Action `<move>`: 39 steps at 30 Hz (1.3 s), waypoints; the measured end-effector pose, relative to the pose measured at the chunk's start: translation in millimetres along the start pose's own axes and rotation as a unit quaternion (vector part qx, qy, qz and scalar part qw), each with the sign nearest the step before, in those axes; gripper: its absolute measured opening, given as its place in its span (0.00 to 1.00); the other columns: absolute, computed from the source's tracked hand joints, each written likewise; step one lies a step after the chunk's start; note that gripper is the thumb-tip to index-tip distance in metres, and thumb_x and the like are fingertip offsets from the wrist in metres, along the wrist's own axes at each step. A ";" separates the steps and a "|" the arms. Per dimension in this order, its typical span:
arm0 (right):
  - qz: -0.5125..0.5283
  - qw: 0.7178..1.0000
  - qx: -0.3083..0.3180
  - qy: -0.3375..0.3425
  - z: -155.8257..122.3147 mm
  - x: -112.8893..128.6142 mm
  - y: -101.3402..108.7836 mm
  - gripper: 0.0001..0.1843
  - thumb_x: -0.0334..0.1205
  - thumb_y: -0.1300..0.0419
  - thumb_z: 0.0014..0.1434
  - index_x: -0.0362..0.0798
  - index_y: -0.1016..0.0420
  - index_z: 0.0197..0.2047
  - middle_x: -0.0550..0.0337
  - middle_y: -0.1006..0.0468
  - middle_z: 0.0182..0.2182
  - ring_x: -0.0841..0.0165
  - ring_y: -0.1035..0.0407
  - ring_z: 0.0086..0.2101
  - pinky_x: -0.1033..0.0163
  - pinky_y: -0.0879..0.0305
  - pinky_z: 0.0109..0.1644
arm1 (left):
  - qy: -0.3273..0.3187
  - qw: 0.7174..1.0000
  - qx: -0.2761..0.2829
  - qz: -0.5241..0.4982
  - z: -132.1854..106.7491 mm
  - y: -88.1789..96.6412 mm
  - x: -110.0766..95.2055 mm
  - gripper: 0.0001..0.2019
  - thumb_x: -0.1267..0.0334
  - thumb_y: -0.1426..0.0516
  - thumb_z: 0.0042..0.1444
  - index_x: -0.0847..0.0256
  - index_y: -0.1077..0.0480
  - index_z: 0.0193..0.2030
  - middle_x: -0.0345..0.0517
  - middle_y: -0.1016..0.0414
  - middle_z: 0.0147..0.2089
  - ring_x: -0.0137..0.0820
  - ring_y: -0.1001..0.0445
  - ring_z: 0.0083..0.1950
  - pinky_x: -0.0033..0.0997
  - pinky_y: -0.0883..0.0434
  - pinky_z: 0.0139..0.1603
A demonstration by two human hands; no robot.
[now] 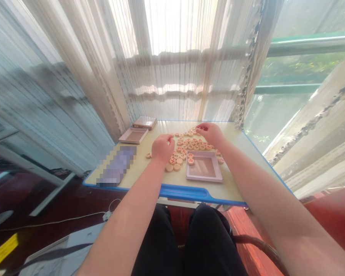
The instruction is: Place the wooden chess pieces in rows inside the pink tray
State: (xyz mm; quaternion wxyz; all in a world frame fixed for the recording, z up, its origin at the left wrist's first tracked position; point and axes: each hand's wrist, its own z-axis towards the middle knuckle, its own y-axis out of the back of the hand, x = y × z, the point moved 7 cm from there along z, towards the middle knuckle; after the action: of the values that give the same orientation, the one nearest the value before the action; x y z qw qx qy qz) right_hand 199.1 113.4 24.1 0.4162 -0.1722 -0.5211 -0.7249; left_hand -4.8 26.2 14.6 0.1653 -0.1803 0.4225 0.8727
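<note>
- Xiangqi pieces [186, 147] lying spread on table [218, 193], just beside shallow tray [203, 179]
- Left hand [162, 148] curving over pieces, grip half-closed, hold unconfirmed
- Right hand [211, 134] extending above pieces, grip pinching, hold unconfirmed

Chinese chess pieces [186, 146] lay clustered mid-desk [228, 195], a shallow tray [204, 166] just right of them near the front edge, a blurred flat object [116, 166] at left, and a lid [133, 135] and closed box [144, 122] behind it

Left arm [123, 224], right arm [271, 199] bare, reaching forward; left hand [162, 148] curled down, right hand [211, 134] pinching inward.
</note>
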 end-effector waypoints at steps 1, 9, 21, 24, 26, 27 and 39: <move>0.048 0.999 0.021 -0.012 -3.3 5.6 -4.5 0.15 0.45 0.40 0.53 0.46 0.23 0.42 0.56 0.22 0.34 0.68 0.30 0.33 0.62 0.34 0.37 | -0.010 1.000 0.009 -0.020 0.2 -2.2 -1.5 0.14 0.63 0.48 0.57 0.61 0.23 0.44 0.47 0.22 0.39 0.33 0.26 0.38 0.30 0.31 0.45; 0.197 0.961 0.188 -0.040 -30.0 35.4 -39.2 0.14 0.44 0.36 0.53 0.47 0.25 0.42 0.56 0.21 0.34 0.69 0.28 0.36 0.64 0.31 0.40 | -0.092 0.986 0.117 -0.074 -5.3 -16.3 -17.8 0.15 0.56 0.48 0.60 0.58 0.23 0.44 0.45 0.20 0.39 0.33 0.25 0.39 0.31 0.31 0.45; 0.076 0.975 0.210 0.005 -33.1 43.3 -38.1 0.13 0.43 0.38 0.55 0.47 0.25 0.42 0.55 0.21 0.36 0.69 0.28 0.33 0.64 0.32 0.35 | -0.068 0.987 0.104 -0.098 -3.3 -15.0 -17.0 0.11 0.61 0.49 0.59 0.60 0.27 0.40 0.44 0.22 0.39 0.30 0.27 0.34 0.29 0.31 0.40; 0.045 0.977 0.206 0.023 -34.4 49.5 -37.2 0.13 0.43 0.39 0.56 0.47 0.25 0.43 0.56 0.20 0.35 0.70 0.28 0.32 0.64 0.34 0.35 | -0.055 0.988 0.111 -0.091 -2.9 -16.4 -15.6 0.10 0.60 0.48 0.57 0.61 0.28 0.36 0.44 0.23 0.35 0.30 0.28 0.33 0.30 0.32 0.38; 0.034 0.980 0.194 0.037 -34.7 53.0 -36.6 0.11 0.42 0.40 0.56 0.47 0.25 0.42 0.57 0.20 0.34 0.70 0.28 0.33 0.64 0.34 0.36 | -0.046 0.989 0.108 -0.087 -2.5 -16.6 -13.8 0.10 0.60 0.48 0.57 0.61 0.29 0.35 0.44 0.24 0.34 0.31 0.29 0.33 0.30 0.33 0.37; 0.029 0.981 0.188 0.044 -34.9 54.3 -36.5 0.10 0.41 0.40 0.55 0.47 0.25 0.41 0.57 0.20 0.35 0.70 0.28 0.33 0.64 0.34 0.37 | -0.042 0.990 0.107 -0.088 -2.3 -16.5 -13.1 0.10 0.60 0.49 0.57 0.61 0.29 0.35 0.44 0.24 0.33 0.31 0.29 0.33 0.30 0.33 0.36; -0.200 0.950 0.135 0.200 -44.8 73.4 -40.6 0.12 0.40 0.46 0.59 0.52 0.28 0.47 0.59 0.21 0.37 0.68 0.30 0.33 0.64 0.42 0.36 | -0.008 0.989 0.115 -0.088 -0.7 -19.2 -8.5 0.13 0.59 0.50 0.58 0.61 0.27 0.32 0.43 0.25 0.28 0.32 0.28 0.32 0.30 0.34 0.34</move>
State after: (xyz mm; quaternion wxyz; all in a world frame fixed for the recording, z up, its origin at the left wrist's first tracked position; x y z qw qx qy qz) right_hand 132.0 46.5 31.6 0.3780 0.1415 -0.5439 -0.7357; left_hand 11.3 35.8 5.1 0.2645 -0.1894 0.5011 0.8019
